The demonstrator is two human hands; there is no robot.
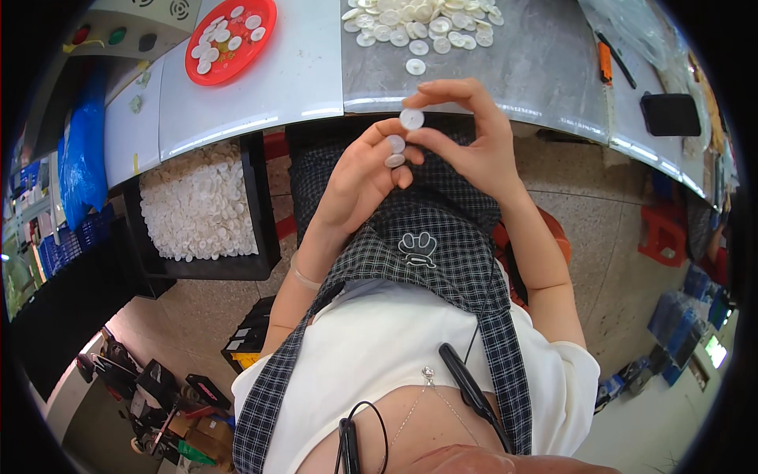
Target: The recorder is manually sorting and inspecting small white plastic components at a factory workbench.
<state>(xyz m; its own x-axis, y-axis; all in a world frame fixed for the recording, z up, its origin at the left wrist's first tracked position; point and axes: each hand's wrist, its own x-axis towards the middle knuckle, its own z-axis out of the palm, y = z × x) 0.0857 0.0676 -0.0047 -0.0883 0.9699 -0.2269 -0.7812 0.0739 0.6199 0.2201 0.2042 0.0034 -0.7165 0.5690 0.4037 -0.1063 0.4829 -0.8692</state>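
Observation:
Between the thumb and forefinger of my right hand (474, 138) is a small white round plastic disc (411, 119), held up with its flat face showing a tiny mark at the centre. My left hand (359, 178) is just to its left, with its fingers curled around two more white discs (395, 144). Both hands are in front of the table edge, above my checked apron. Beyond them, a loose heap of white discs (430, 20) lies on the grey tabletop (513, 75). One single disc (415, 66) lies nearest me, apart from the heap.
A red round tray (264, 35) with several white discs stands at the left on the table. Below it, a black bin (267, 229) is full of white discs. At the right lie an orange cutter (605, 62), a black pen-like tool (616, 59) and a dark phone (670, 115).

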